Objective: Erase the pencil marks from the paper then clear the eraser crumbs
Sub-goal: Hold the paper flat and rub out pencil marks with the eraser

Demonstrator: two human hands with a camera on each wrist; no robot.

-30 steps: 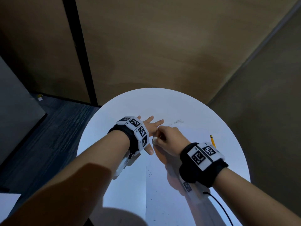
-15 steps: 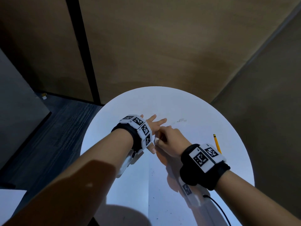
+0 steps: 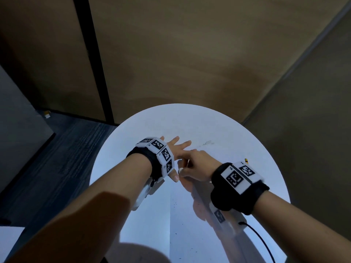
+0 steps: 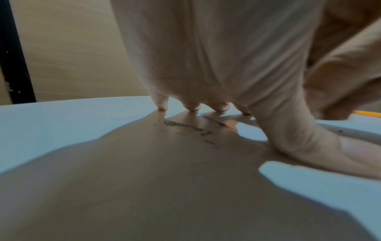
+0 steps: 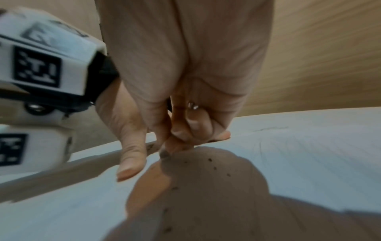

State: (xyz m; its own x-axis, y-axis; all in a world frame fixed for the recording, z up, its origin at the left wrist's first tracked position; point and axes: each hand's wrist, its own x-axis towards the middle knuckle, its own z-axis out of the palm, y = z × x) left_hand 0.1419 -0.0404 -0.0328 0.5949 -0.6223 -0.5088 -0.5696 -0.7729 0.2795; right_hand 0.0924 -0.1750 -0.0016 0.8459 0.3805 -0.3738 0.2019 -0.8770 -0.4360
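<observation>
On the paper (image 3: pixel 199 215), the left hand (image 3: pixel 175 149) presses flat while the right hand (image 3: pixel 197 164) pinches an eraser (image 5: pixel 164 153).

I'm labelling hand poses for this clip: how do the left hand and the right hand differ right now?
The left hand lies spread with straight fingers, fingertips and thumb pressing on the paper; the right hand is curled, fingers pinching a small eraser against the sheet. The left holds nothing; the right works the tool among dark crumbs. Both wear marker-tagged wristbands and touch the same paper.
</observation>
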